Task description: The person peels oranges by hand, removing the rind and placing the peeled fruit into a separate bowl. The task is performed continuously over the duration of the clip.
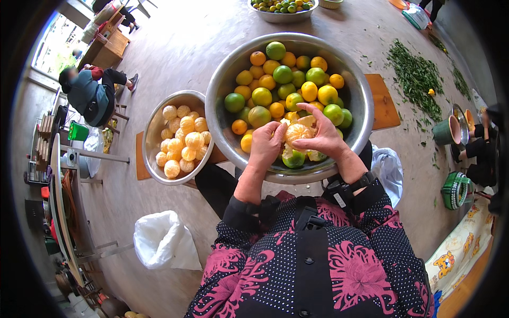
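Note:
Between my two hands is a mostly peeled mandarin, with torn flaps of peel hanging around it. My left hand pinches at its left side, thumb and fingertips together. My right hand curves around the fruit from the right, thumb below and forefinger above. Both are over the near part of a large metal basin, which holds many unpeeled green and orange mandarins. A green piece of peel or fruit lies just under my hands. To the left, a smaller metal bowl holds peeled mandarins.
A wooden bench supports the basin. White plastic bags stand on the floor at left and right. Leaves are heaped at right, near another person's dark sleeve. A seated person is at left. Another fruit basin stands ahead.

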A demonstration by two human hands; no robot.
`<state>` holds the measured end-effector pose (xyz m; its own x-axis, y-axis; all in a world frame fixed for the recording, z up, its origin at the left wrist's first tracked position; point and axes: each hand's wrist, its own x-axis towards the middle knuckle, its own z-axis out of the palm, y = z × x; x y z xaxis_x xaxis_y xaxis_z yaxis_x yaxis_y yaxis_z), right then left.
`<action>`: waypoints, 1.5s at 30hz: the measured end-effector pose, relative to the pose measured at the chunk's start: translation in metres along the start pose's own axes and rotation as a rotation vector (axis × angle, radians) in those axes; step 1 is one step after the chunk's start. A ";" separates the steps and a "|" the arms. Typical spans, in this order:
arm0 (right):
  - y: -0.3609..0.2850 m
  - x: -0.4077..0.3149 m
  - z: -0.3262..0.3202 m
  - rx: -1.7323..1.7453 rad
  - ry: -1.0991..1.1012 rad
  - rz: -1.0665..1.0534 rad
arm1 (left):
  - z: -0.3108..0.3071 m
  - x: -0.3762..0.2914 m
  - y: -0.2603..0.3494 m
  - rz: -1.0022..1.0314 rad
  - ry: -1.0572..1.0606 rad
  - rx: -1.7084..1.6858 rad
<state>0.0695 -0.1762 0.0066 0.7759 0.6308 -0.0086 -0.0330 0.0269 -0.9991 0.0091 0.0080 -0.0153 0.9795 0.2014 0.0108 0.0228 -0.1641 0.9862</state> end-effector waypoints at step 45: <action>0.003 0.002 0.001 0.166 -0.042 0.101 | -0.001 -0.005 0.000 0.096 0.136 0.074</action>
<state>0.0701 -0.1738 0.0033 0.7365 0.6686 -0.1032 -0.2152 0.0869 -0.9727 0.0036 0.0077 -0.0148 0.9417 0.3096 0.1320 -0.0501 -0.2587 0.9646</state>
